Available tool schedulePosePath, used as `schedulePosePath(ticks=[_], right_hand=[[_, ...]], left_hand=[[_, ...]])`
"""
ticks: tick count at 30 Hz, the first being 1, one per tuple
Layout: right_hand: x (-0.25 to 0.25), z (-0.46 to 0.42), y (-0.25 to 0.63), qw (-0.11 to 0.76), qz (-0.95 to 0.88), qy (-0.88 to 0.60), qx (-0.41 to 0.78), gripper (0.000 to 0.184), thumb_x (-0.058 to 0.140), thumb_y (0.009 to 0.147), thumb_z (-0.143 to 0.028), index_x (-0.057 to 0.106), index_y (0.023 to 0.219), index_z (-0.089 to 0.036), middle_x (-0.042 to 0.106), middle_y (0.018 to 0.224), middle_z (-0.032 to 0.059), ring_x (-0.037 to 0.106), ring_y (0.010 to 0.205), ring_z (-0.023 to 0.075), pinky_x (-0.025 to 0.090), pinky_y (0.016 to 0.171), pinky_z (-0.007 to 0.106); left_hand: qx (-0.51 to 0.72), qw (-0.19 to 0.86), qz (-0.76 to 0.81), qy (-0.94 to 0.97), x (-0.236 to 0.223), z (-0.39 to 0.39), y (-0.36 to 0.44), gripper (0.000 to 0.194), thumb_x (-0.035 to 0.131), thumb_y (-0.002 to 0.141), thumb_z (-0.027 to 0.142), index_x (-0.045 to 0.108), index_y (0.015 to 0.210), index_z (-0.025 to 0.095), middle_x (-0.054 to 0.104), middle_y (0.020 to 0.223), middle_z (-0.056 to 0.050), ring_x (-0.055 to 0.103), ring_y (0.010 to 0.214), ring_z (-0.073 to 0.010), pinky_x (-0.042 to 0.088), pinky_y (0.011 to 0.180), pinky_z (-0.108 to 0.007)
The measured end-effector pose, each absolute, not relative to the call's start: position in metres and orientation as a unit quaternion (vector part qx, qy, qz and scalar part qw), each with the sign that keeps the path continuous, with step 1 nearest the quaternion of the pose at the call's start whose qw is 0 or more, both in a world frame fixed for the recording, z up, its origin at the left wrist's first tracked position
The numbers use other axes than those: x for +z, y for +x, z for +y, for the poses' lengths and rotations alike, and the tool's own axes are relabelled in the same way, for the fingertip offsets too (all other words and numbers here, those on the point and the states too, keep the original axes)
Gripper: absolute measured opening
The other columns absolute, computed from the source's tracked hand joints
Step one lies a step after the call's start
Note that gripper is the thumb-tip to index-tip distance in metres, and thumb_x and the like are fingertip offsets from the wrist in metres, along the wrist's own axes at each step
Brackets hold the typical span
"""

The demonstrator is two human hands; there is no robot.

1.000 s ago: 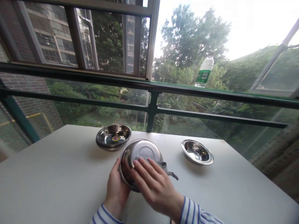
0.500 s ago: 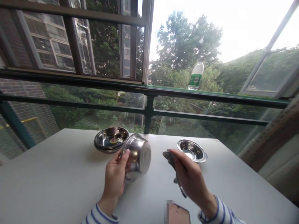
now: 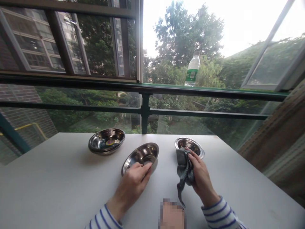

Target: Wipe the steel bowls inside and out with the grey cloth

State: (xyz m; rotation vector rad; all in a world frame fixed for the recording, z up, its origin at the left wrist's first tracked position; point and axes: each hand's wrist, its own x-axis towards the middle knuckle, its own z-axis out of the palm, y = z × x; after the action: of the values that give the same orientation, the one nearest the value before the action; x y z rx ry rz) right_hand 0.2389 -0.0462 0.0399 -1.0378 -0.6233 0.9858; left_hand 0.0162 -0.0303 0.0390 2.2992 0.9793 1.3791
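Note:
My left hand (image 3: 135, 179) grips the near rim of a shiny steel bowl (image 3: 140, 154), fingers over the edge. The bowl is tilted, its inside turned up and its far edge raised. In my right hand (image 3: 200, 175) is a bunched grey cloth (image 3: 184, 167) with a loose end hanging down. That hand is just in front of a second steel bowl (image 3: 190, 145), whose near side the cloth and fingers partly cover. A stack of steel bowls (image 3: 106, 140), a round label inside the top one, sits left of the held bowl.
The white table (image 3: 71, 187) ends at a dark green railing (image 3: 107, 86). A water bottle (image 3: 192, 70) with a green label stands on the rail. A blurred-out object (image 3: 172, 214) lies at the near edge. A curtain (image 3: 274, 140) hangs at the right.
The bowl in my left hand has turned from side-on, base to the right, to opening upward. My right hand has swung the cloth up close to the right bowl.

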Motion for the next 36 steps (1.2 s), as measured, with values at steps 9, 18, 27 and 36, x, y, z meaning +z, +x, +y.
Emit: schedulePosePath(ticks=[9, 18, 27, 36], right_hand=[[0.033, -0.047, 0.247, 0.712, -0.258, -0.467, 0.457, 0.04, 0.069, 0.068, -0.035, 0.063, 0.105, -0.019, 0.068, 0.071, -0.0008, 0.065, 0.063, 0.0136, 0.053, 0.057, 0.02], [0.034, -0.047, 0.245, 0.71, -0.252, -0.454, 0.475, 0.043, 0.068, 0.067, -0.035, 0.062, 0.106, -0.018, 0.068, 0.072, 0.0003, 0.064, 0.058, 0.0148, 0.052, 0.051, 0.022], [0.049, -0.041, 0.235, 0.723, -0.272, -0.421, 0.475, 0.036, 0.065, 0.072, -0.036, 0.064, 0.103, -0.02, 0.068, 0.099, 0.0034, 0.064, 0.092, 0.0186, 0.053, 0.069, 0.023], [0.085, -0.033, 0.227, 0.684, -0.378, -0.389, 0.487, 0.066, 0.062, 0.076, -0.047, 0.041, 0.134, -0.023, 0.055, 0.126, 0.0052, 0.052, 0.115, 0.0221, 0.042, 0.096, 0.035]], left_hand=[[0.307, -0.165, 0.241, 0.906, 0.014, -0.029, 0.036, 0.026, 0.043, 0.085, 0.009, 0.064, 0.099, 0.007, 0.062, 0.056, -0.007, 0.06, 0.061, -0.0212, 0.055, 0.062, -0.038], [0.242, -0.14, 0.287, 0.916, 0.015, -0.033, 0.044, 0.02, 0.051, 0.082, 0.021, 0.067, 0.092, 0.013, 0.065, 0.061, -0.006, 0.061, 0.062, -0.0206, 0.05, 0.081, -0.05], [0.318, 0.234, 0.368, 0.842, 0.056, -0.053, 0.07, 0.048, 0.058, 0.078, 0.043, 0.06, 0.114, 0.013, 0.065, 0.11, -0.015, 0.058, 0.102, -0.0263, 0.046, 0.09, -0.043], [0.493, 0.51, 0.338, 0.619, 0.075, -0.019, 0.105, 0.023, 0.065, 0.072, 0.026, 0.072, 0.089, 0.014, 0.072, 0.089, -0.01, 0.065, 0.084, -0.0242, 0.05, 0.075, -0.034]])
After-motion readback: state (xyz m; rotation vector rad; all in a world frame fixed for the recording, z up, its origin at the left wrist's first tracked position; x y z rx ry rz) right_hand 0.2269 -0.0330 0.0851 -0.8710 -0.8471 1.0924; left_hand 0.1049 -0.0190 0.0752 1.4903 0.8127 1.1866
